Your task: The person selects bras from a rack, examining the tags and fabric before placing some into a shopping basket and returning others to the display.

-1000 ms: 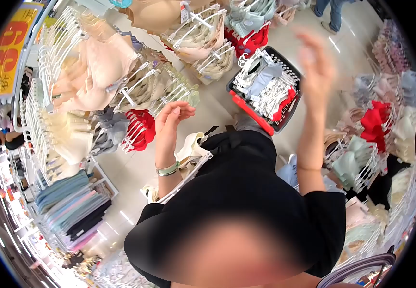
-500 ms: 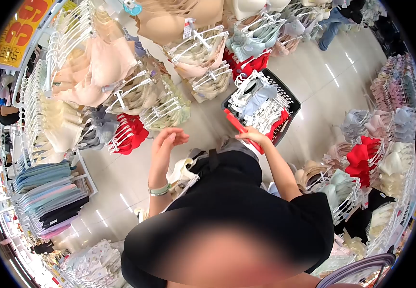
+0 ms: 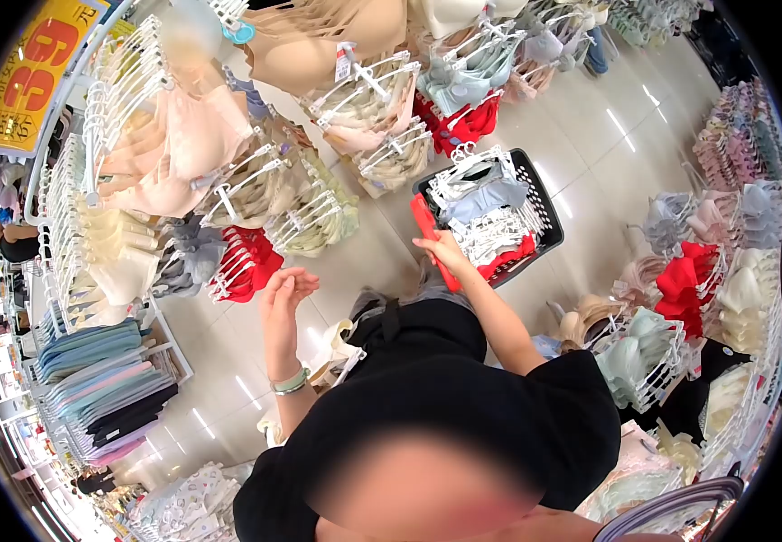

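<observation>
My right hand (image 3: 446, 253) is closed around the red handle (image 3: 425, 226) of a black shopping basket (image 3: 549, 212). The handle slants along the basket's left side. Inside the basket lie bras on white hangers (image 3: 490, 194), mostly white and pale blue, with a red one near the front. To the left, my left hand (image 3: 288, 298) is raised with its fingers loosely curved and nothing in it. A bracelet circles that wrist. The nearest things to it are red bras (image 3: 248, 264) hanging on a rack.
Racks of beige and pink bras (image 3: 197, 149) stand at the left and top. Folded garments (image 3: 107, 379) hang at lower left. More bras (image 3: 684, 285) line the right side. Tiled floor (image 3: 581, 163) runs between. Another person's leg (image 3: 596, 52) shows at the top.
The red handle has tilted left and down to the basket's side, with my right hand on it. My left hand has moved slightly lower and left in view.
</observation>
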A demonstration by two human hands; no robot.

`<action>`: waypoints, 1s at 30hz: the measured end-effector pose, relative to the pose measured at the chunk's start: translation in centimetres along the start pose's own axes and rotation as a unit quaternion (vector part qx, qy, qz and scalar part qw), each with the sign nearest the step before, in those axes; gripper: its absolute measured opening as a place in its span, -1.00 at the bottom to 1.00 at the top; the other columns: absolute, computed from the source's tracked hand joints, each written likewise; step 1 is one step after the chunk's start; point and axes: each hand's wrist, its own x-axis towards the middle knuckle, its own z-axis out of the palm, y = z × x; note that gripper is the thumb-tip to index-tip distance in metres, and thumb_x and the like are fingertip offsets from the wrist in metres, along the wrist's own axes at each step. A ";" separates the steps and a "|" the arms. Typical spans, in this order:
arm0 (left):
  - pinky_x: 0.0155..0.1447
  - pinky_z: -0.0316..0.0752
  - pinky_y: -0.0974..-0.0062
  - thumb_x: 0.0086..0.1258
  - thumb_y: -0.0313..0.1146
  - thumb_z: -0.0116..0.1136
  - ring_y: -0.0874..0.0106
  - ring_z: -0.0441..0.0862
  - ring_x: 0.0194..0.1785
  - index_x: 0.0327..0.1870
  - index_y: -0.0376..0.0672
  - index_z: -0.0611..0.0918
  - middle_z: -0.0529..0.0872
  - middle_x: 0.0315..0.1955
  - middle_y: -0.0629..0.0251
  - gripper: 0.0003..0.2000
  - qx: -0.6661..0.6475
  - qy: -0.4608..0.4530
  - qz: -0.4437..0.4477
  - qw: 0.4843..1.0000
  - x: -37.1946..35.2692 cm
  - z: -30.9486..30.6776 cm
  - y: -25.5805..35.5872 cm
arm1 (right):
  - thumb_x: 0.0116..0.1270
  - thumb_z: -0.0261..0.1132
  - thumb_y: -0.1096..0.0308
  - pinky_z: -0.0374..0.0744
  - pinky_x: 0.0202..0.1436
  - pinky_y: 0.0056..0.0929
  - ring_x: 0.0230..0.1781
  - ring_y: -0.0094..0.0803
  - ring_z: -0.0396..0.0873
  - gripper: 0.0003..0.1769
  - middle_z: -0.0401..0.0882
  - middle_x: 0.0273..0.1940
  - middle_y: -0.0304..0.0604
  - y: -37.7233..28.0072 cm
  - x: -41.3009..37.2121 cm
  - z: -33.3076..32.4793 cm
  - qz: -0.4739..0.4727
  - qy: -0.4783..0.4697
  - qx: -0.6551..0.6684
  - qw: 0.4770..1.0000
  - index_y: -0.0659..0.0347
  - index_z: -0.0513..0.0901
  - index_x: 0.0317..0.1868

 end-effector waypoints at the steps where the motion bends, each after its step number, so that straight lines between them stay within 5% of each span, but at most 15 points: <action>1: -0.04 0.43 0.48 0.34 -0.36 -0.14 0.39 0.56 -0.21 -0.14 -0.35 0.49 0.61 -0.31 0.13 -0.76 0.005 -0.005 0.001 1.000 0.1 0.2 0.3 | 0.10 0.30 0.28 0.21 -0.74 -0.64 -0.83 -0.64 0.23 -0.70 0.29 -0.77 -0.39 0.2 0.4 0.2 0.002 0.000 0.000 1.000 0.12 0.36 -0.62; 7: -0.05 0.44 0.49 0.35 -0.41 -0.16 0.39 0.57 -0.22 -0.16 -0.36 0.49 0.61 -0.32 0.13 -0.78 -0.002 -0.015 0.004 1.000 0.1 1.2 1.0 | 0.09 0.29 0.34 0.25 -0.75 -0.63 -0.82 -0.63 0.24 -0.78 0.30 -0.75 -0.39 -0.3 1.9 -0.6 -0.028 0.078 0.023 0.996 0.18 0.40 -0.55; 21: -0.03 0.43 0.49 0.35 -0.37 -0.14 0.43 0.56 -0.22 -0.16 -0.33 0.51 0.62 -0.32 0.16 -0.78 -0.034 -0.089 -0.004 0.995 3.7 6.6 -0.9 | 0.09 0.30 0.29 0.26 -0.77 -0.64 -0.83 -0.62 0.28 -0.77 0.32 -0.77 -0.36 -2.4 0.3 -9.2 -0.034 0.067 0.005 0.997 0.21 0.43 -0.48; 28: -0.02 0.42 0.45 0.32 -0.34 -0.12 0.40 0.56 -0.22 -0.15 -0.34 0.50 0.61 -0.31 0.14 -0.75 -0.022 -0.092 -0.002 0.996 3.7 7.4 -1.4 | 0.13 0.22 0.30 0.34 -0.76 -0.57 -0.81 -0.58 0.37 -0.78 0.37 -0.74 -0.28 -3.7 -0.8 -13.7 -0.042 0.079 -0.139 0.986 0.31 0.46 -0.41; 30: -0.02 0.42 0.46 0.32 -0.34 -0.12 0.39 0.56 -0.22 -0.15 -0.34 0.50 0.61 -0.31 0.13 -0.75 -0.022 -0.082 -0.007 0.996 3.5 7.4 -1.7 | 0.13 0.18 0.31 0.41 -0.67 -0.40 -0.75 -0.35 0.45 -0.77 0.43 -0.70 -0.13 -3.9 -1.6 -14.0 -0.072 0.165 -0.226 0.957 0.36 0.46 -0.38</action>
